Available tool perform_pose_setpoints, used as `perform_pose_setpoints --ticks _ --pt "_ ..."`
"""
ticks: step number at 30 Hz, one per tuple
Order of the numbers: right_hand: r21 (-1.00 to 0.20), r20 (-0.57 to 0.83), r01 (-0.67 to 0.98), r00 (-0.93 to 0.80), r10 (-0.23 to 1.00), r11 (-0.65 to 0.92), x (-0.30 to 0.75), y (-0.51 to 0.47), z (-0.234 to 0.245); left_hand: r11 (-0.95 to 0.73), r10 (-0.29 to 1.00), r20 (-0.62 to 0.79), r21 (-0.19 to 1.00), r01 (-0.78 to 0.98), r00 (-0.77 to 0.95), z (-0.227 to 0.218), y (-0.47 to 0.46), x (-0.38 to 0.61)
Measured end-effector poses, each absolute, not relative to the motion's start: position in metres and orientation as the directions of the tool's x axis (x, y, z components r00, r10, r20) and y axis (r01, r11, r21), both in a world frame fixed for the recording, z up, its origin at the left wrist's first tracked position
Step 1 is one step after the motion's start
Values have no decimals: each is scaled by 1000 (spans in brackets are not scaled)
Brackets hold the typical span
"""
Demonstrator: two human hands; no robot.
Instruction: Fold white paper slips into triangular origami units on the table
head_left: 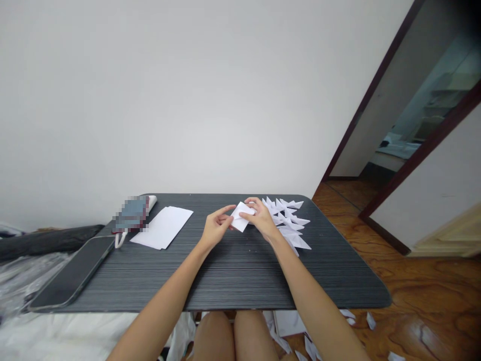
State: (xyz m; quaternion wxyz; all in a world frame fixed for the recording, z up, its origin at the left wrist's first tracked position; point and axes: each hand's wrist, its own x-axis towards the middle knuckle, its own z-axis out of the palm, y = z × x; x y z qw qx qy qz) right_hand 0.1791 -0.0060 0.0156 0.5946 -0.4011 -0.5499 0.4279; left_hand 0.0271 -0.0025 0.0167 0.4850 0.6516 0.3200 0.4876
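Note:
Both hands hold a small folded piece of white paper (pixel 241 220) above the middle of the dark table. My left hand (pixel 218 224) pinches its left edge between thumb and fingers. On the right side, my right hand (pixel 261 218) grips the same paper, thumb on its front face and fingers behind. Just beyond the right hand lies a cluster of pointed folded white paper pieces (pixel 295 233). Off to the left rests a stack of flat white paper sheets (pixel 163 228).
A blurred-out device (pixel 131 214) with a white cable sits at the table's back left. The dark wood-grain table (pixel 240 286) stands against a white wall. White paper scraps (pixel 371 321) lie on the wooden floor at right. Dark and plastic-wrapped items (pixel 41 245) are at the left.

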Motion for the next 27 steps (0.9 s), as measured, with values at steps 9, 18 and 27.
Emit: perform_pose_setpoints --ticks 9,18,27 --pt "-930 290 -248 -44 956 271 173 -10 17 -261 894 277 961 -91 352 15 -2 27" --pt "-945 274 -208 -75 959 254 184 -6 18 -412 828 363 911 25 428 9 8 20" --pt "-968 152 -195 33 988 156 184 -1 11 -833 479 731 205 514 486 8 7 3"
